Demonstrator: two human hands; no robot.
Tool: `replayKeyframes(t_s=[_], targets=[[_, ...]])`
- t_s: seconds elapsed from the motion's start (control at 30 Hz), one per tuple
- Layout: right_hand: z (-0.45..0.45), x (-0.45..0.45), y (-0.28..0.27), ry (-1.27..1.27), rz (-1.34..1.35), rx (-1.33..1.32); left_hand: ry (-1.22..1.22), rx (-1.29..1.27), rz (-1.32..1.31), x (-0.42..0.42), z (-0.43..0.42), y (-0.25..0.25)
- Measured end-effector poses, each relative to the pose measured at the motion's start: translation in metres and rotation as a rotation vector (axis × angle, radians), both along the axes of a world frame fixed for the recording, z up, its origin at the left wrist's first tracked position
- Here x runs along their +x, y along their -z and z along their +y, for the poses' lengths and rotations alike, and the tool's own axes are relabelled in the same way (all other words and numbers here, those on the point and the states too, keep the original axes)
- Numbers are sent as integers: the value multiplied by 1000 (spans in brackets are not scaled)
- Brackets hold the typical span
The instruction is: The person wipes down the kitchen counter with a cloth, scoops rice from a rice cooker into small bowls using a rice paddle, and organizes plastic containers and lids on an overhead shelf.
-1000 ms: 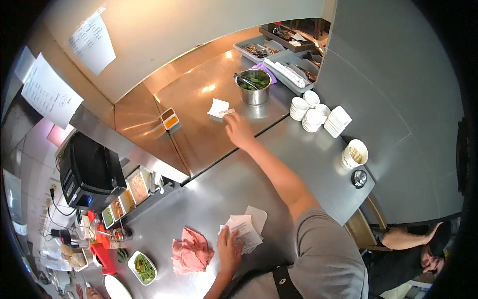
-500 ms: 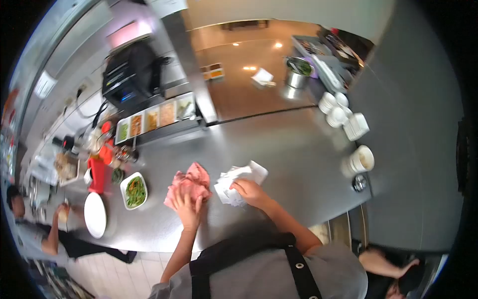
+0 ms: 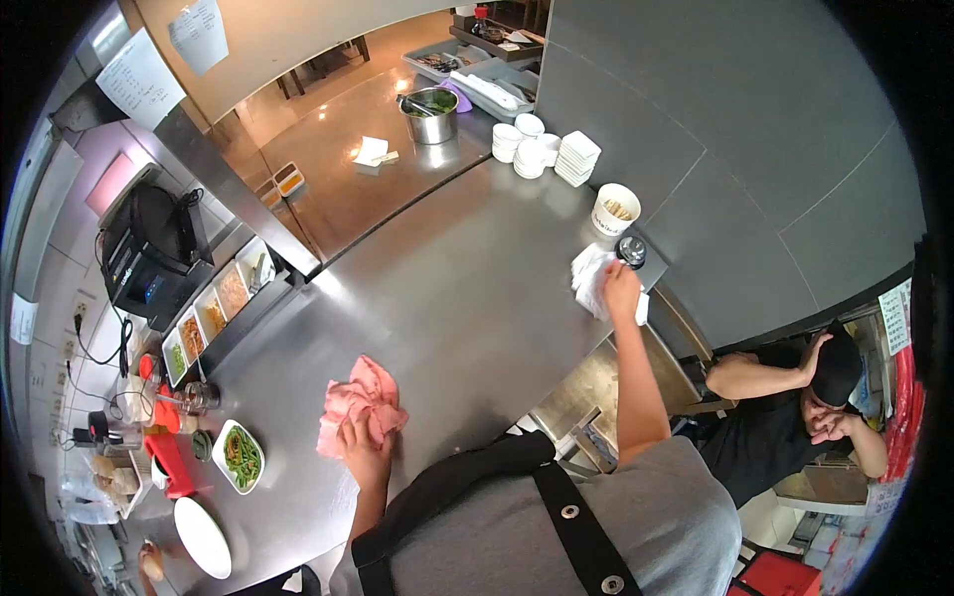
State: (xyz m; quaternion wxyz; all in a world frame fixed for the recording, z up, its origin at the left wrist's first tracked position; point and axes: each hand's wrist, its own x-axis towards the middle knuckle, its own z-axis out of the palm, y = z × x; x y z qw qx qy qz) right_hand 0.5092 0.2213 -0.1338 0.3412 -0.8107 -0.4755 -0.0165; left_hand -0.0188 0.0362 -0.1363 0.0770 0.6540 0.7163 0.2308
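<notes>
Pink cloth (image 3: 364, 392), one, crumpled, on the steel counter (image 3: 447, 288); left hand (image 3: 362, 449) on its near edge, fingers slightly parted. White papers (image 3: 589, 276), a loose bunch, well to the right of the cloth and farther off, at the right hand (image 3: 622, 288), fingers drawn together, grip on the sheets impossible to tell, beside a domed metal bell (image 3: 630, 252). Left of the cloth: white dish (image 3: 227, 471) of green vegetables, then an oval plate (image 3: 203, 537).

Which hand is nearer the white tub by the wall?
Right. The right hand is at the white papers, just below the tub in view; the left hand is on the pink cloth, far lower left.
</notes>
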Motion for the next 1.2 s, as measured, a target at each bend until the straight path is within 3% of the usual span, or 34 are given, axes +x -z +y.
replayKeyframes(t_s=[0.07, 0.13, 0.23, 0.27, 0.33, 0.4, 0.43, 0.47, 0.5, 0.53, 0.57, 0.67, 0.73, 0.77, 0.9, 1.0, 1.07, 1.17, 1.2], targets=[[7, 27, 8, 29, 196, -45, 67, 8, -6, 12, 8, -6], [8, 13, -9, 184, 155, 16, 144, 33, -102, 21, 26, -14], [2, -76, -70, 118, -288, 257, 131, 75, -411, 31, 45, -25], [0, -113, -78, -77, -170, 240, 86, 78, -560, 31, 48, -22], [-8, -181, -78, -487, 53, 228, 17, 17, -622, 25, 46, -26], [-21, -259, -59, -1055, 321, 205, -11, -121, -461, 23, 42, -41], [-29, -291, -44, -1292, 422, 187, 95, 82, -407, 14, 43, -16], [-35, -317, -27, -1436, 392, 200, -16, -96, -447, 8, 40, -24], [-36, -334, -8, -1493, 194, 287, -54, -125, -419, 0, 34, -27], [-46, -345, -8, -1434, 135, 143, -90, -155, -391, -7, 28, -32], [-50, -348, -25, -1369, 183, -34, -65, -23, -306, -18, 21, -30], [-30, -338, -63, -1325, 636, 74, -157, 88, -449, -36, 8, -47], [-15, -314, -88, -1294, 1043, -204, -170, 279, -616, -45, 2, -49], [-9, -304, -97, -1275, 1082, -167, -126, 187, -734, -35, 2, -73], [-14, -267, -132, -1033, 1130, -99, -148, 89, -751, 6, 16, -98], [-17, -239, -136, -772, 1252, 52, 28, 212, -757, 42, 41, -102], [-16, -210, -132, -636, 1388, 111, 87, 39, -1046, 60, 55, -108], [-10, -170, -113, -443, 1221, 267, 453, -288, -816, 81, 70, -141], [-9, -165, -109, -417, 851, 225, 547, -404, -710, 83, 74, -145]])
